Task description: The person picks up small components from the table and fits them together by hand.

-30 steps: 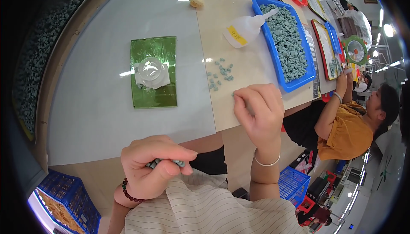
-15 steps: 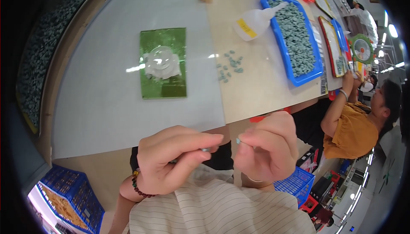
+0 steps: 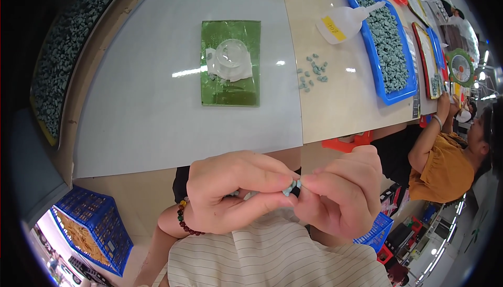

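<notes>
- The left hand (image 3: 228,185) has its grip narrowed to a pinch on small blue-green stones (image 3: 288,189); more of them show inside its curled fingers.
- The right hand (image 3: 343,190) meets it, its grip also narrow, thumb and forefinger holding at the right end of those stones.
- Both hands are just off the near edge of the counter (image 3: 152,124).
- Farther away, a clear round dish (image 3: 232,55) sits on a green plate (image 3: 230,97).
- Right of that, loose chips (image 3: 316,70) lie scattered.
- At far right, a squeeze bottle (image 3: 343,23) points its nozzle over a blue tray (image 3: 372,53).
</notes>
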The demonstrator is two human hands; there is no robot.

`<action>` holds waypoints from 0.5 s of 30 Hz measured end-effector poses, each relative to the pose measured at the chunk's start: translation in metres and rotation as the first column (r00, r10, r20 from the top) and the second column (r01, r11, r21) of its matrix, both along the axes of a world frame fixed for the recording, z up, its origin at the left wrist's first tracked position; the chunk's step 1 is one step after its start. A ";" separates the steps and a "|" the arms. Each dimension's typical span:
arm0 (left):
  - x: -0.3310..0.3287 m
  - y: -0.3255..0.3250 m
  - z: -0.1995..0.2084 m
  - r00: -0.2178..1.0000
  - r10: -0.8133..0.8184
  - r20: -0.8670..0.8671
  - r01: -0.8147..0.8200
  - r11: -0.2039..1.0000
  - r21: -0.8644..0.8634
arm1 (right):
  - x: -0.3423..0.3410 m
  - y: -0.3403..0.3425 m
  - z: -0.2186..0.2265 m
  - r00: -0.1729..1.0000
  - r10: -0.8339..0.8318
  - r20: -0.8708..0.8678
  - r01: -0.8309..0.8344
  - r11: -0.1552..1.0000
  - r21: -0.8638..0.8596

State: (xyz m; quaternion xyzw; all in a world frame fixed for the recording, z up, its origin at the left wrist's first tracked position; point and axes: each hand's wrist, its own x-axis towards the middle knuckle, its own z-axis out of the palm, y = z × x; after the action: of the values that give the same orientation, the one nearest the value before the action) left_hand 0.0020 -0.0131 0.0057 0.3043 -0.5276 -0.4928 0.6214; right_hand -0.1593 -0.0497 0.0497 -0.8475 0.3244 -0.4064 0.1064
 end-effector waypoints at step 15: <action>0.005 0.002 0.000 0.995 0.023 0.094 -0.023 1.000 -0.003 | -0.002 0.004 0.002 0.984 0.012 -0.180 -0.038 0.989 -0.141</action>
State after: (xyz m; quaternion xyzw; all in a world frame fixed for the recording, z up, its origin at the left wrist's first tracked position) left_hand 0.0071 -0.0115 0.0059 0.3324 -0.5533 -0.4702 0.6019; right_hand -0.1608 -0.0461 0.0514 -0.8900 0.2920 -0.3497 0.0207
